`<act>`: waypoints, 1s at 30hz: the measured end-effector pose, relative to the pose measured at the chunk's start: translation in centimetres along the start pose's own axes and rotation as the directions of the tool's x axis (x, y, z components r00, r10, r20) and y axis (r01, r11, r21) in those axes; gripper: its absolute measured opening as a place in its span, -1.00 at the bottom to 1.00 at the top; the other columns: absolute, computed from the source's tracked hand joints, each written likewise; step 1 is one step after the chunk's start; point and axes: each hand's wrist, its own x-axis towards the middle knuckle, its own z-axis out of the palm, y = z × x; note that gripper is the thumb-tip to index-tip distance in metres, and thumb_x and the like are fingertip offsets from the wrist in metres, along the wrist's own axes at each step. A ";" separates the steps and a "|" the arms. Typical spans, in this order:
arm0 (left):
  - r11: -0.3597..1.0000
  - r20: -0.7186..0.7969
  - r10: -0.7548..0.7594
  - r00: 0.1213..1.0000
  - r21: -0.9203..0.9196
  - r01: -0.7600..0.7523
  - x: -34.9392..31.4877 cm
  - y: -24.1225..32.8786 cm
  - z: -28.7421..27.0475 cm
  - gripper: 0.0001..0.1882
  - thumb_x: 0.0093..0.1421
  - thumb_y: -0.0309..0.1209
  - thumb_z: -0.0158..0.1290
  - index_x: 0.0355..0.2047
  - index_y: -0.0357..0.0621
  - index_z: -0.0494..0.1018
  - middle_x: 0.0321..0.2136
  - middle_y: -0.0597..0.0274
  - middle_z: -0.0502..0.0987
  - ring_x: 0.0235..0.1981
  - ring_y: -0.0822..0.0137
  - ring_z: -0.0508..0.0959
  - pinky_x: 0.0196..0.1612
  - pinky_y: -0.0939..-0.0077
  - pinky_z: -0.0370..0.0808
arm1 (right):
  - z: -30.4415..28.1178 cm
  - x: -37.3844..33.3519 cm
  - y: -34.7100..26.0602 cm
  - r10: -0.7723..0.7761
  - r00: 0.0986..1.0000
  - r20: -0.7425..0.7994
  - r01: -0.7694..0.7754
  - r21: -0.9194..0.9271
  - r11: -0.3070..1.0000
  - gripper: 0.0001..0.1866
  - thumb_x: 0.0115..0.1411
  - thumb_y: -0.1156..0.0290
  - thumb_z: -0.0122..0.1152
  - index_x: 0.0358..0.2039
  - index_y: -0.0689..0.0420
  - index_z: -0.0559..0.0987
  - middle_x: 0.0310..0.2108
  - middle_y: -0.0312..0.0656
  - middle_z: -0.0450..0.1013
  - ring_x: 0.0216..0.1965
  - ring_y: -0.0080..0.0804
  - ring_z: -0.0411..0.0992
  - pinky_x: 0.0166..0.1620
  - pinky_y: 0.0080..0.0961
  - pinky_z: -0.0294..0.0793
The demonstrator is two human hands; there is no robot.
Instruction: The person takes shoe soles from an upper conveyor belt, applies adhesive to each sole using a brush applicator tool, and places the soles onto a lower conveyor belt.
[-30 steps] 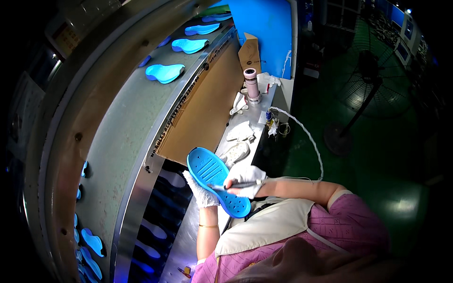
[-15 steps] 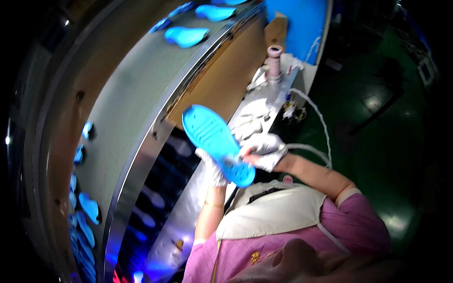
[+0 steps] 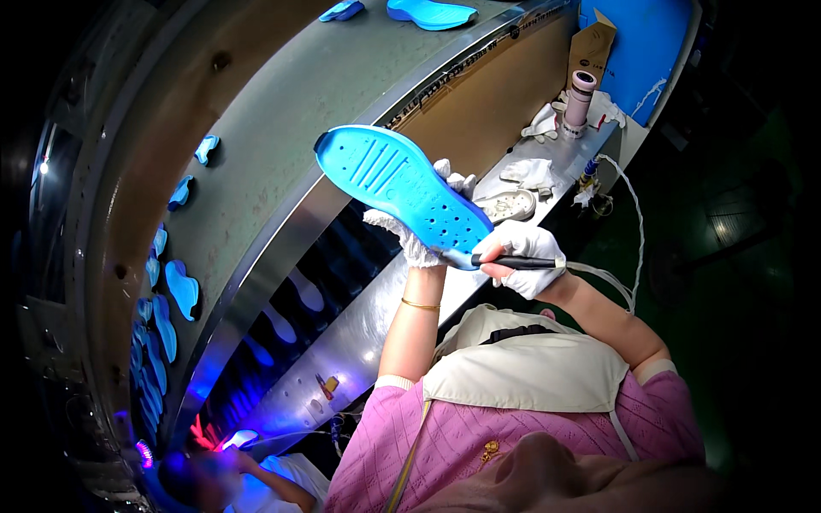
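So nearest is the cream apron (image 3: 522,372), and just past it the gloved right hand (image 3: 532,267) has its fingers wrapped around a black pen-like tool (image 3: 517,262), tip at the near end of the blue sole (image 3: 402,184). Can't tell if it's actually touching. The sole's up in the air over the metal ledge (image 3: 359,312), cradled from underneath by the gloved left hand (image 3: 416,246), fingertips poking out past its right edge.

My take: support the sole close to where the tip works, because that long far end looks likely to wobble. Low angle, light pressure, and keep the white cord (image 3: 640,231) slack on the right.

Writing-wise: farther off, the cardboard panel (image 3: 505,107) has dark lettering along its top edge, and the folded cardboard piece (image 3: 590,47) beyond has small marks, too tiny to read.
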 end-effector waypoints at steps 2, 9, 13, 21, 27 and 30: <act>0.997 0.023 -0.003 1.000 -0.074 0.005 0.1 0.4 -0.6 0.18 -0.30 0.53 0.02 0.11 -0.21 0.24 -0.06 0.05 0.46 -0.12 0.08 0.51 0.21 0.07 0.29 | -0.8 0.3 -0.3 0.403 0.890 0.211 -0.450 0.276 0.849 -0.89 0.06 0.61 0.26 -0.40 0.21 0.51 -0.36 -0.21 0.49 -0.46 -0.62 0.44 -0.42 -0.68 0.46; 0.896 -0.002 -0.189 0.982 0.408 0.173 0.6 2.2 0.5 0.32 -0.42 0.53 0.06 0.18 -0.29 0.17 0.05 -0.16 0.38 0.00 -0.06 0.48 0.05 0.02 0.48 | -2.0 0.4 0.0 0.286 0.957 0.050 -0.290 0.152 0.945 -0.83 0.01 0.65 0.31 -0.40 0.21 0.49 -0.39 -0.24 0.47 -0.43 -0.59 0.44 -0.33 -0.67 0.46; 0.757 -0.137 -0.372 0.918 0.528 0.386 0.6 3.8 0.4 0.31 -0.38 0.49 0.13 0.17 -0.36 0.18 0.02 -0.24 0.39 -0.03 -0.02 0.51 -0.01 0.12 0.54 | -2.6 0.6 0.8 0.489 0.842 0.228 -0.526 0.142 0.839 -0.83 -0.02 0.67 0.32 -0.44 0.21 0.49 -0.38 -0.19 0.48 -0.41 -0.55 0.46 -0.32 -0.64 0.46; 0.490 -0.386 -0.458 0.801 0.642 0.590 2.7 3.4 0.1 -0.03 0.05 0.35 -0.09 0.13 -0.32 0.27 -0.12 -0.13 0.51 -0.18 0.13 0.59 -0.12 0.31 0.59 | -2.1 1.1 1.3 0.227 0.956 0.184 -0.207 -0.121 0.971 -0.83 0.00 0.65 0.27 -0.40 0.15 0.50 -0.38 -0.26 0.47 -0.29 -0.52 0.45 -0.15 -0.60 0.44; 0.323 -0.545 -0.450 0.708 0.639 0.698 3.3 3.1 -0.7 -0.30 0.22 0.16 -0.06 0.09 -0.23 0.33 -0.20 0.10 0.52 -0.30 0.38 0.54 -0.19 0.47 0.53 | -3.2 1.8 0.3 0.397 0.845 0.357 -0.331 -0.234 0.914 -0.87 0.00 0.62 0.28 -0.43 0.12 0.54 -0.35 -0.27 0.48 -0.25 -0.50 0.45 -0.11 -0.56 0.44; 0.270 -0.601 -0.372 0.708 0.659 0.702 3.6 2.8 0.8 -0.29 0.22 0.16 -0.06 0.10 -0.21 0.33 -0.19 0.11 0.52 -0.30 0.38 0.54 -0.19 0.47 0.53 | -2.6 2.3 0.3 0.418 0.890 0.183 -0.404 -0.112 0.908 -0.88 0.03 0.65 0.23 -0.45 0.14 0.52 -0.35 -0.27 0.47 -0.26 -0.48 0.44 -0.14 -0.55 0.43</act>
